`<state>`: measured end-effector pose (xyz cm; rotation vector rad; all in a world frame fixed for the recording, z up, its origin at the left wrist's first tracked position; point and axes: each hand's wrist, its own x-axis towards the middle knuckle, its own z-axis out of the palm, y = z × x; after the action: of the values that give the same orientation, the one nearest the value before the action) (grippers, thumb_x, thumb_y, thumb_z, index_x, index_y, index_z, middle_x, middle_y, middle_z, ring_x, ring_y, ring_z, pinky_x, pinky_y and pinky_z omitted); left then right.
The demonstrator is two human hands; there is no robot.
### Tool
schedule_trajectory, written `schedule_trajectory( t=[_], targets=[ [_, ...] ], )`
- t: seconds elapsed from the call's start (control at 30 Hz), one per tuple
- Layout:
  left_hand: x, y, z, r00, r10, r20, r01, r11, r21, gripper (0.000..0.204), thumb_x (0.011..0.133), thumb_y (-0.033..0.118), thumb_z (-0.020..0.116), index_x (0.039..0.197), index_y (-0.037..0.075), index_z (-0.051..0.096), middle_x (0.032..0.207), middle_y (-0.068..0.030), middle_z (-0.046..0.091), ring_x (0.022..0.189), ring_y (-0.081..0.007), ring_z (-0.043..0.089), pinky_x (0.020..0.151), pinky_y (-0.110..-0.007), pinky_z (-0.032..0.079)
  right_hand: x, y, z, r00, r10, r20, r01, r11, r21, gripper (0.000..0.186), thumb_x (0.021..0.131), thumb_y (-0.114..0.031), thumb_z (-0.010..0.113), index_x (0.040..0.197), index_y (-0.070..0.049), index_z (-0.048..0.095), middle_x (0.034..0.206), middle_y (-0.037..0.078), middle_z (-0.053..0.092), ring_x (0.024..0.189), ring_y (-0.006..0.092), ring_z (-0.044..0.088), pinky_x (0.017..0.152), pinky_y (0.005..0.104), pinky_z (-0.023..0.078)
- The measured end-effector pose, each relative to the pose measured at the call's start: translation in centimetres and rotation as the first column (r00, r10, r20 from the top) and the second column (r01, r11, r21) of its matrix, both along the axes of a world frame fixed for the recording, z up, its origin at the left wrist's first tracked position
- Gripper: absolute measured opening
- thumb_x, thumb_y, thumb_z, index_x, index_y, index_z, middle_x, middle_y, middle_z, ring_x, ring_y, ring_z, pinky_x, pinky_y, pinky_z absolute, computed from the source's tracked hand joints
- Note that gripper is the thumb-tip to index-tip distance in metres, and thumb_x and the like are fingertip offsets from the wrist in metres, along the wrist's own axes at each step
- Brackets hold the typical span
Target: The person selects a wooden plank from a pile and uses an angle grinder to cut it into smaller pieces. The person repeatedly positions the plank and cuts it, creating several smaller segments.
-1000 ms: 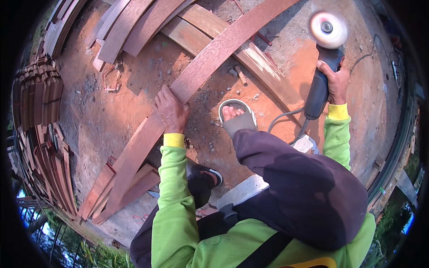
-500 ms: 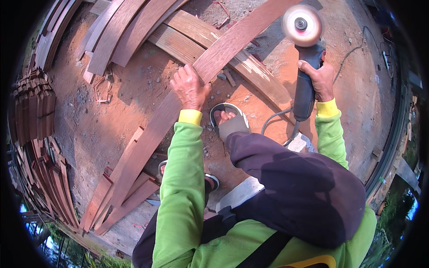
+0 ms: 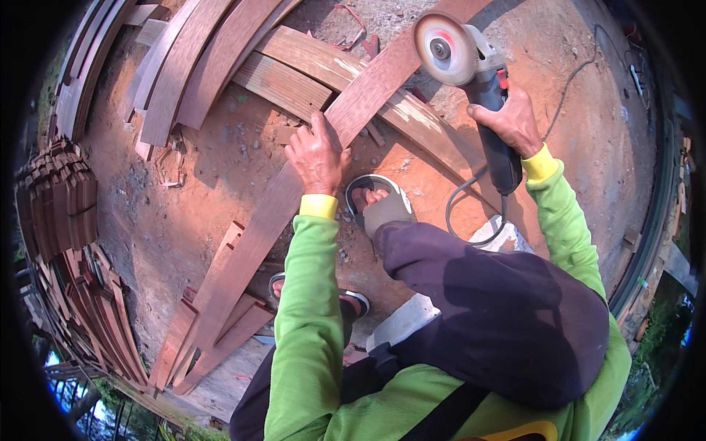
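My left hand (image 3: 318, 156) is closed around the edge of a long reddish-brown wooden board (image 3: 254, 228), which runs diagonally from lower left to upper right. In my right hand (image 3: 515, 121) is an angle grinder (image 3: 494, 110) with a dark body and red switch, gripped round its body. The grinder's round disc (image 3: 443, 48) is at the board's far right part; whether it touches the wood I cannot tell. Beneath the board lie two crossing planks (image 3: 434, 128), one with pale scraped patches. A cable (image 3: 450, 213) loops from the grinder's lower end.
Several boards (image 3: 176, 73) lie at the far left, and stacked short wooden pieces (image 3: 55, 198) stand at the left edge. Loose strips (image 3: 103, 309) fill the lower left. My sandalled foot (image 3: 371, 198) rests near the planks. A pale concrete block (image 3: 404, 320) is by my legs.
The grinder has moved left and tilted, bringing its disc from beside the board to over or against it. My left hand has shifted slightly, its index finger now extended along the board.
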<state>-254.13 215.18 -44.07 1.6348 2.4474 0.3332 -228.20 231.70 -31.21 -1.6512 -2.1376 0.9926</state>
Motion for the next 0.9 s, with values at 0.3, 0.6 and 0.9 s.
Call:
schedule_trajectory(
  t=[0.3,0.6,0.9],
  targets=[
    [0.5,-0.4,0.2,0.999,0.032,0.044,-0.032,1.0,0.0,0.085,0.056,0.029,0.09,0.125,0.005,0.046,0.1,-0.0134,0.055,0.095,-0.0307,0.055,0.082,-0.043,0.041,-0.3,-0.1,-0.6,0.988,0.093,0.123,-0.1,0.994,0.046,0.054,0.064,-0.028,0.078,0.104,0.005,0.06,0.087,0.016,0.067,0.077,0.0257,0.065,0.074,0.037,0.053],
    [0.7,-0.2,0.3,0.996,0.073,0.045,-0.073,0.997,-0.018,0.069,0.055,0.029,0.086,0.109,0.006,0.05,0.098,-0.0128,0.056,0.094,-0.0312,0.057,0.082,-0.043,0.043,-0.3,-0.1,-0.8,0.977,0.154,0.147,-0.16,0.987,0.026,0.054,0.063,-0.026,0.078,0.102,0.005,0.059,0.088,0.018,0.066,0.08,0.0279,0.066,0.076,0.0383,0.053],
    [0.5,0.1,0.1,0.997,0.056,0.048,-0.056,0.998,0.0,0.06,0.056,0.029,0.084,0.099,0.007,0.049,0.094,-0.0125,0.055,0.089,-0.0316,0.058,0.078,-0.043,0.044,0.6,0.8,-2.0,0.943,0.273,0.188,-0.282,0.959,0.02,0.061,0.064,-0.024,0.077,0.115,0.003,0.056,0.091,0.017,0.066,0.081,0.0262,0.066,0.08,0.0368,0.052]
  ],
)
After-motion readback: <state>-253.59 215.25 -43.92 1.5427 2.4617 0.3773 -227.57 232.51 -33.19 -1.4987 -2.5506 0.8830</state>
